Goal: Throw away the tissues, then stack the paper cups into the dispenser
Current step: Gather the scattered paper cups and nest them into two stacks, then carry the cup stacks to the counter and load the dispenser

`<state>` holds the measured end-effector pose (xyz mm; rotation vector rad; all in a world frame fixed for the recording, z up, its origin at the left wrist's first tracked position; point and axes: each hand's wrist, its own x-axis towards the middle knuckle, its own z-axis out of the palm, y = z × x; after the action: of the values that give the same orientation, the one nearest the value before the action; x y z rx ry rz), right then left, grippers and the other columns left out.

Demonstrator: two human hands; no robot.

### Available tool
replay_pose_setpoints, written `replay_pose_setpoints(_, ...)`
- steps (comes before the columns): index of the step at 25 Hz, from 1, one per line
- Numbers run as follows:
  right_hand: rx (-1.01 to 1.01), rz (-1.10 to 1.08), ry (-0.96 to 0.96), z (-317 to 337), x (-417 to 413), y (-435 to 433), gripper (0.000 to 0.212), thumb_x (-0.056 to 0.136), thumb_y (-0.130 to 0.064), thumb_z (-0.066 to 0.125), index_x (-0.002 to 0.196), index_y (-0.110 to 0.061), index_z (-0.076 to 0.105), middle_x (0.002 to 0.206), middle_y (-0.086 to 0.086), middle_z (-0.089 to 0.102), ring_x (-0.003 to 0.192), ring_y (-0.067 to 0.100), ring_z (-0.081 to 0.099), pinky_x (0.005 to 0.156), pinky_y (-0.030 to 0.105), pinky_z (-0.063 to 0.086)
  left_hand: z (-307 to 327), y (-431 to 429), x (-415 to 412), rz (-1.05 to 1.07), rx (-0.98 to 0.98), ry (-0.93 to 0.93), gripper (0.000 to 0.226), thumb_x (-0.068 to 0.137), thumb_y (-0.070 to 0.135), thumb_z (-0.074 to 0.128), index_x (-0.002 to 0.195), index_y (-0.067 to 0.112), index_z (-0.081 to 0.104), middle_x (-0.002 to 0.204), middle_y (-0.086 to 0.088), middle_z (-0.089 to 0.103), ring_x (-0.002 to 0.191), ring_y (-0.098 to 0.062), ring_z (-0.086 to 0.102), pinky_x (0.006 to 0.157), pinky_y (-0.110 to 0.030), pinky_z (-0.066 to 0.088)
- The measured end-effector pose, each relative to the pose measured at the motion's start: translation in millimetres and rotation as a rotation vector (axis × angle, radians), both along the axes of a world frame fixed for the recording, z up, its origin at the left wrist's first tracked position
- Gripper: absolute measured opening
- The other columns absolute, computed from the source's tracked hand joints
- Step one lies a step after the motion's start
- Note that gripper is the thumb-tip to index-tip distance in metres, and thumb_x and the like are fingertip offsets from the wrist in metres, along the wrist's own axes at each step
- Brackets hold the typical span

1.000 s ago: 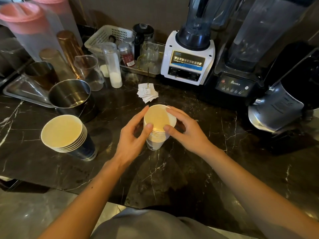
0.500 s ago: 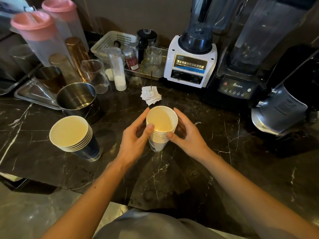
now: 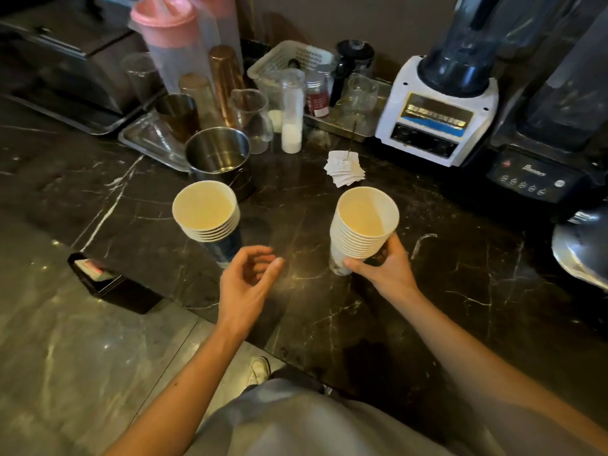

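Observation:
Two stacks of paper cups stand on the dark marble counter (image 3: pixel 460 274). My right hand (image 3: pixel 388 268) grips the white stack of several nested cups (image 3: pixel 362 228) at its lower part, tilted slightly left. My left hand (image 3: pixel 246 281) hovers with its fingers apart and empty, just right of the base of the blue-sided cup stack (image 3: pixel 210 218). No dispenser or tissues can be made out for certain.
A steel pot (image 3: pixel 217 156) stands right behind the blue stack. Folded paper slips on a spike (image 3: pixel 343 167) lie behind the white stack. A white blender (image 3: pixel 437 110) and a black blender (image 3: pixel 543 153) line the back; pitchers, glasses and a basket crowd the back left.
My left hand has let go of the white stack and moved left towards the blue stack. My right hand alone now holds the white stack. The view has shifted left.

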<state>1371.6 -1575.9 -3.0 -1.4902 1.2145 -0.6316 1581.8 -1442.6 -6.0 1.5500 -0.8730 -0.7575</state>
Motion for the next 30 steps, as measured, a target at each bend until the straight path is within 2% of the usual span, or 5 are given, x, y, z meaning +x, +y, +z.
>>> replay_pose_setpoints(5,-0.033,0.057,0.014,-4,34,7,0.093,0.064,-0.023,0.09,0.142,-0.026,0.04,0.13,-0.014,0.052,0.128,0.01,0.047,0.111,0.04,0.039,-14,34,29,0.288,0.098,-0.016,0.029,0.081,0.019,0.078,0.098,0.011,0.057,0.084,-0.003,0.061,0.073,-0.014,0.061,0.072,-0.031,0.056)
replay_pose_setpoints(11,-0.013,0.062,0.008,0,73,9,0.096,0.06,-0.034,0.09,0.141,-0.031,0.039,0.133,-0.014,0.052,0.13,0.01,0.045,0.111,0.045,0.039,-8,21,65,0.279,0.145,-0.106,0.091,0.068,0.041,0.087,0.141,0.027,0.033,0.143,0.003,0.046,0.128,-0.012,0.049,0.107,-0.029,0.042)
replay_pose_setpoints(14,-0.004,0.067,-0.005,0,88,11,0.092,0.064,-0.027,0.09,0.14,-0.031,0.039,0.122,-0.023,0.051,0.127,0.008,0.045,0.112,0.044,0.038,-13,11,83,0.19,0.122,-0.11,0.102,0.065,0.042,0.088,0.147,0.031,0.028,0.153,0.007,0.038,0.138,-0.007,0.039,0.112,-0.026,0.033)
replay_pose_setpoints(24,-0.072,-0.125,-0.036,7,103,18,0.085,0.067,-0.018,0.089,0.139,-0.023,0.044,0.122,-0.019,0.055,0.116,-0.005,0.049,0.096,0.015,0.037,-9,-19,96,0.033,0.111,-0.033,0.087,0.068,0.019,0.088,0.132,0.037,0.032,0.129,0.02,0.046,0.124,0.001,0.043,0.098,-0.008,0.036)
replay_pose_setpoints(30,-0.148,-0.431,-0.086,22,75,40,0.081,0.066,-0.017,0.089,0.134,-0.027,0.046,0.12,-0.023,0.057,0.112,-0.016,0.05,0.088,0.003,0.039,4,-53,78,-0.221,0.048,-0.014,0.086,0.065,0.016,0.09,0.128,0.04,0.037,0.119,0.032,0.049,0.11,0.027,0.044,0.091,0.004,0.034)
